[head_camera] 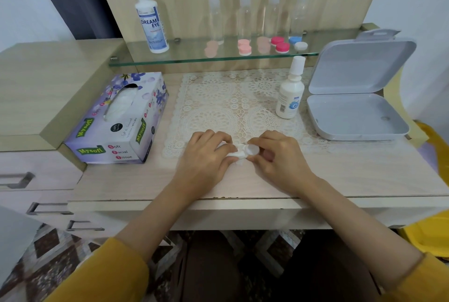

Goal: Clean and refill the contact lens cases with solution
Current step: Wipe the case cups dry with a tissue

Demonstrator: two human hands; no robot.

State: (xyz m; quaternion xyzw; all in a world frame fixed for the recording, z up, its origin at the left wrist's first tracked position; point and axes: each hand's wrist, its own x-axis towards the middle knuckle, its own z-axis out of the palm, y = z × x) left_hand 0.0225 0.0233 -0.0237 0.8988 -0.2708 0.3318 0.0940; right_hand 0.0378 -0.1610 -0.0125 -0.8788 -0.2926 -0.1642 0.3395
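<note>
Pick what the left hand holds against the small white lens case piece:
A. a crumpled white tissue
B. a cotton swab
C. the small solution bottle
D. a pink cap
A: the left hand grips a crumpled white tissue against the white lens case piece, which the right hand pinches; the small solution bottle stands untouched on the lace mat.

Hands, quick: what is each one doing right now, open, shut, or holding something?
Left hand: closed, gripping the crumpled white tissue.
Right hand: closed, pinching the small white lens case piece.
</note>
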